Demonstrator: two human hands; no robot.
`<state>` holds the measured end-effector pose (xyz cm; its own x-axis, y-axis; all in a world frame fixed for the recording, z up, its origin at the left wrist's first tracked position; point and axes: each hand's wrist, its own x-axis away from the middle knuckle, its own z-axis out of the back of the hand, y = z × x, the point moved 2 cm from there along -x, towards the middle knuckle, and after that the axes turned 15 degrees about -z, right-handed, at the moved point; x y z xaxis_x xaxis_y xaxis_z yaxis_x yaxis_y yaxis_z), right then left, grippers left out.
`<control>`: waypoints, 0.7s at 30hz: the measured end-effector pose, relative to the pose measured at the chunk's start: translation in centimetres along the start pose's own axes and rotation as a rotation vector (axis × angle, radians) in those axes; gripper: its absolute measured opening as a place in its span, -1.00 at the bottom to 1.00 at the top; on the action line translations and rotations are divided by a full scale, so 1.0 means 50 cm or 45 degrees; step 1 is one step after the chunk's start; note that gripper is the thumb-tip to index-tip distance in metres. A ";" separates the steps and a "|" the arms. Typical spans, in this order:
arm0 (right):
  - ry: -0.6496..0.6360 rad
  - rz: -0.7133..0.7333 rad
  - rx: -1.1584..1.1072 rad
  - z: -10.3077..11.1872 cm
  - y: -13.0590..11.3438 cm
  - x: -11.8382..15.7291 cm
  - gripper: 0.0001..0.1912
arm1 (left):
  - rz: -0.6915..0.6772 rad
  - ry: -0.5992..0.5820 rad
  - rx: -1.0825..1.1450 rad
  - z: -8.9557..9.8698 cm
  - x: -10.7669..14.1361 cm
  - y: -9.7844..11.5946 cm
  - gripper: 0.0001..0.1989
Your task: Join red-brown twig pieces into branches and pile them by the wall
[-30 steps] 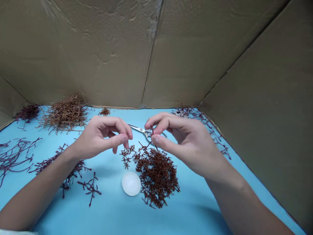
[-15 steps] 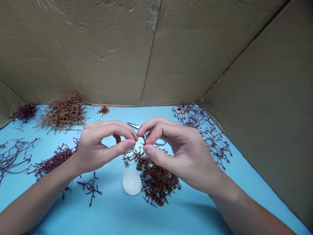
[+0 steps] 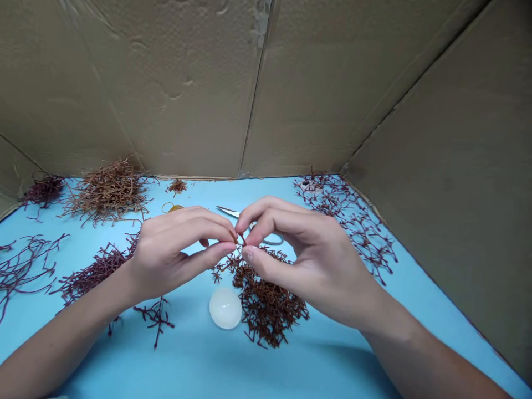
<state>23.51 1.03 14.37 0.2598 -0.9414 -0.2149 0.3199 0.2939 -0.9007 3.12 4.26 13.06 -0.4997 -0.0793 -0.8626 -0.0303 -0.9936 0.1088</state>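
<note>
My left hand [image 3: 174,252] is closed in a pinch, thumb against fingertips, on a small brown twig-like piece [image 3: 234,237]. Opposite it, my right hand [image 3: 303,249] pinches a short dark reddish twig-like piece [image 3: 243,239] between thumb and fingers. The two pieces are nearly tip to tip; I cannot tell whether they touch. Below the hands lies a heap of short, dark brown branched pieces [image 3: 274,307]. A small white bowl-like object [image 3: 225,308] sits beside it. Behind my right fingers are scissors [image 3: 228,211], their handles partly hidden.
Purple branched stems [image 3: 95,271] lie left, partly behind my left arm, near a separate sprig [image 3: 157,318]. Further back are a brown stem pile [image 3: 110,191], a dark bundle [image 3: 45,190] and a yellow loop [image 3: 171,207]. Branched pieces [image 3: 353,221] spread right. Cardboard walls [image 3: 187,111] surround the blue surface.
My left hand has moved right, bringing its brown piece close to the one in my right hand. The yellow loop behind my left hand now shows more.
</note>
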 end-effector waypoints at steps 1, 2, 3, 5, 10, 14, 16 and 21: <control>-0.001 0.008 0.016 0.000 0.000 0.000 -0.81 | -0.017 -0.021 -0.026 0.000 -0.001 0.001 -0.91; -0.004 0.013 0.032 0.000 0.000 0.000 -0.81 | -0.034 -0.043 -0.054 0.000 -0.001 0.002 -0.91; -0.006 0.019 0.045 0.001 0.000 0.000 -0.81 | -0.050 -0.064 -0.078 0.000 -0.001 0.003 -0.91; -0.013 0.030 0.068 0.003 0.000 0.001 -0.81 | -0.078 -0.093 -0.110 0.000 0.000 0.005 -0.92; -0.027 0.054 0.120 0.004 0.002 0.001 -0.83 | -0.104 -0.135 -0.140 0.002 0.008 0.002 -0.94; 0.001 0.098 0.166 0.002 0.009 -0.006 -0.86 | -0.067 -0.125 -0.134 0.007 0.005 -0.003 -0.92; 0.066 0.140 0.231 0.003 0.014 -0.008 -0.87 | 0.034 -0.092 -0.125 0.012 0.002 -0.005 -0.92; 0.179 0.223 0.401 0.005 0.018 -0.007 -0.87 | 0.488 0.014 0.063 0.021 0.003 -0.006 -0.76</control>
<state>23.96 1.66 13.74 0.2149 -0.8794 -0.4249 0.5518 0.4683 -0.6901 2.13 4.63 13.41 -0.4736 -0.4451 -0.7600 0.1149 -0.8867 0.4478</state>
